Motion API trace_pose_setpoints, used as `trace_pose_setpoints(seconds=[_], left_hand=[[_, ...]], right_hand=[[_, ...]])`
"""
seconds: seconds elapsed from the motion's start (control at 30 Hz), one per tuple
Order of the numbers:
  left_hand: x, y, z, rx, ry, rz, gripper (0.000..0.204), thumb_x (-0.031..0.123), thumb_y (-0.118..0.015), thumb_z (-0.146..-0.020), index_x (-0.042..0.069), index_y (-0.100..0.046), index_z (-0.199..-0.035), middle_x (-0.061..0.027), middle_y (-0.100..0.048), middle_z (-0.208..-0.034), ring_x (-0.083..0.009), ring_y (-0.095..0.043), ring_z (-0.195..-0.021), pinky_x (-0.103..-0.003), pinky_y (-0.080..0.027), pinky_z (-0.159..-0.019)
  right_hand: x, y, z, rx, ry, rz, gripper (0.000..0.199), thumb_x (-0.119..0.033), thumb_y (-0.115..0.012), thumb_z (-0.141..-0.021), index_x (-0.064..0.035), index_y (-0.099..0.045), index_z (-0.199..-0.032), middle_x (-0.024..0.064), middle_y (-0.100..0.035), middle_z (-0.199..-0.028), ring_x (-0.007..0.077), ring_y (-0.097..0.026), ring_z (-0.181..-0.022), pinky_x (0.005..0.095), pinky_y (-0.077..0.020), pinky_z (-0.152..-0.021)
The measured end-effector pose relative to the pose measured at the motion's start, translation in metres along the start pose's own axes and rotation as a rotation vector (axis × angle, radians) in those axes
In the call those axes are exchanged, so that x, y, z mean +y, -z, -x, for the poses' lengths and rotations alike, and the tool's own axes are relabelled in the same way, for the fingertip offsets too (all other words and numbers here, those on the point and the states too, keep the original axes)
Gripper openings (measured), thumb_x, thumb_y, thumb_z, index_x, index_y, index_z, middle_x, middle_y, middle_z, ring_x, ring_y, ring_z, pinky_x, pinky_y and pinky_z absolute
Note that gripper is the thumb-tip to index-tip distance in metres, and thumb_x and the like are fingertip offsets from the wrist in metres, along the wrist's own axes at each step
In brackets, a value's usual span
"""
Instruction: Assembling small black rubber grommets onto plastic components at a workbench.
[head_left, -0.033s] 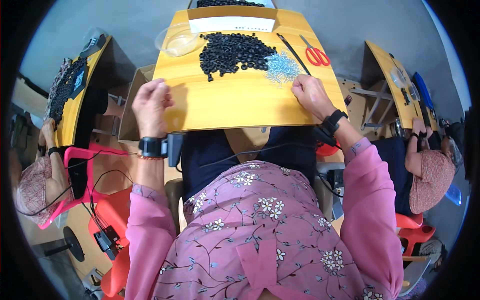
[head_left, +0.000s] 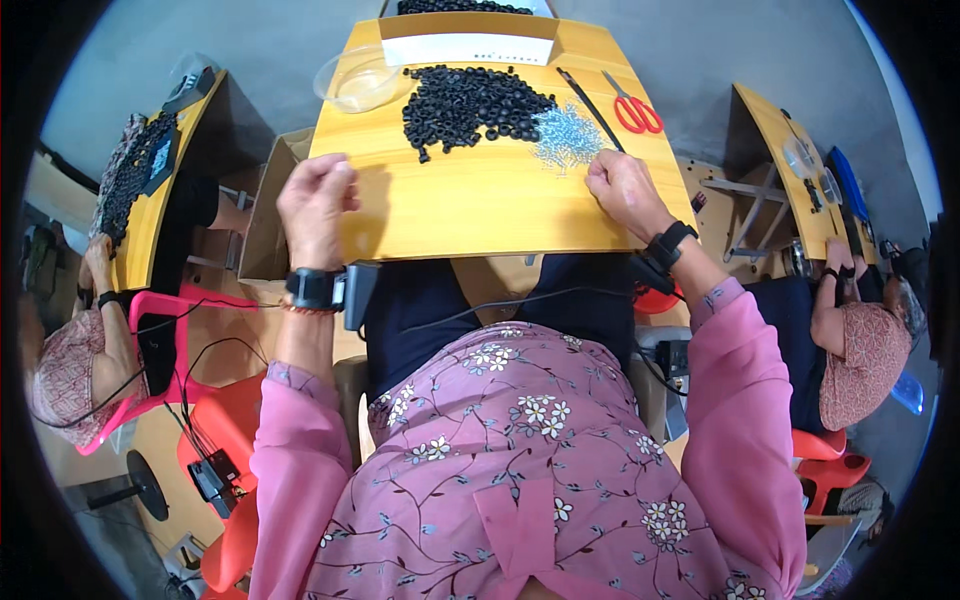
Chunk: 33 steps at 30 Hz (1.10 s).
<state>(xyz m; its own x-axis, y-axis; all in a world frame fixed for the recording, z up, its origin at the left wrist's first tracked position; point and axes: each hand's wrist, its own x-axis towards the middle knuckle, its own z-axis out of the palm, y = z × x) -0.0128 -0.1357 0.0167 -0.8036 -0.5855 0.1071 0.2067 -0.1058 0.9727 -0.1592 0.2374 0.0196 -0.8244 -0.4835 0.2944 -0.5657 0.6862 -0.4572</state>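
Observation:
My left hand (head_left: 317,210) hovers by the left front edge of the wooden table, its fingers curled in and the thumb close to them. What it holds, if anything, is hidden. My right hand (head_left: 628,188) is closed at the right side of the tabletop, just beside a heap of small shiny silver-blue pieces (head_left: 567,137). Its fingertips face down and in, so I cannot see whether they pinch something. A wide heap of small black ring-like parts (head_left: 460,105) lies beyond both hands, its right end touching the shiny pieces.
A clear plastic bowl (head_left: 350,92) stands at the far left. Red-handled scissors (head_left: 636,112) and a thin black rod (head_left: 588,106) lie at the right. An open box (head_left: 468,50) with black parts is at the back. Other people sit at tables on both sides.
My left hand has shifted slightly to the right, its fingers still curled. My right hand and the heaps look unchanged, apart from a slight shift of the whole view.

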Motion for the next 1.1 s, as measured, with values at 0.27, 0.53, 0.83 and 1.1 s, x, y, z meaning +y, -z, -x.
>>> trace_pose_setpoints(seconds=[0.27,0.53,0.83,1.1], left_hand=[[-0.014,-0.051,-0.019,-0.198,-0.15,-0.668,0.011,0.003,-0.071,-0.081,0.002,-0.069,-0.092,-0.0053,-0.068,-0.077,-0.0159,-0.064,-0.068,-0.031,-0.052,-0.068],[-0.015,-0.088,-0.018,-0.382,-0.355,-0.907,0.035,0.003,-0.066,-0.081,0.01,-0.069,-0.114,-0.0137,-0.067,-0.093,-0.03,-0.064,-0.088,-0.04,-0.053,-0.079],[-0.025,-0.139,-0.013,-0.518,-0.535,-1.236,0.044,0.007,-0.06,-0.084,0.01,-0.064,-0.128,-0.0203,-0.066,-0.095,-0.0383,-0.062,-0.093,-0.046,-0.049,-0.088],[-0.031,-0.145,-0.014,-0.502,-0.588,-1.25,0.031,0.007,-0.063,-0.082,0.007,-0.068,-0.113,-0.0173,-0.065,-0.091,-0.038,-0.061,-0.09,-0.046,-0.048,-0.085]], right_hand=[[-0.034,0.006,0.029,-0.029,-0.085,-0.269,0.006,-0.005,-0.061,-0.085,0.0007,-0.061,-0.087,0.0172,-0.066,-0.077,0.0296,-0.066,-0.072,0.0388,-0.0526,-0.067],[-0.024,-0.008,0.042,0.073,-0.092,-0.421,0.006,0.001,-0.065,-0.084,0.0016,-0.061,-0.089,0.0116,-0.066,-0.079,0.0185,-0.065,-0.07,0.0306,-0.052,-0.064],[-0.018,-0.018,0.044,0.119,-0.123,-0.484,0.008,-0.001,-0.067,-0.084,0.0012,-0.062,-0.089,0.0126,-0.066,-0.082,0.0202,-0.066,-0.074,0.0306,-0.0525,-0.068],[-0.015,-0.023,0.045,0.156,-0.09,-0.563,0.008,0.0,-0.068,-0.082,0.0008,-0.061,-0.087,0.0135,-0.066,-0.082,0.0223,-0.066,-0.072,0.0317,-0.052,-0.065]])
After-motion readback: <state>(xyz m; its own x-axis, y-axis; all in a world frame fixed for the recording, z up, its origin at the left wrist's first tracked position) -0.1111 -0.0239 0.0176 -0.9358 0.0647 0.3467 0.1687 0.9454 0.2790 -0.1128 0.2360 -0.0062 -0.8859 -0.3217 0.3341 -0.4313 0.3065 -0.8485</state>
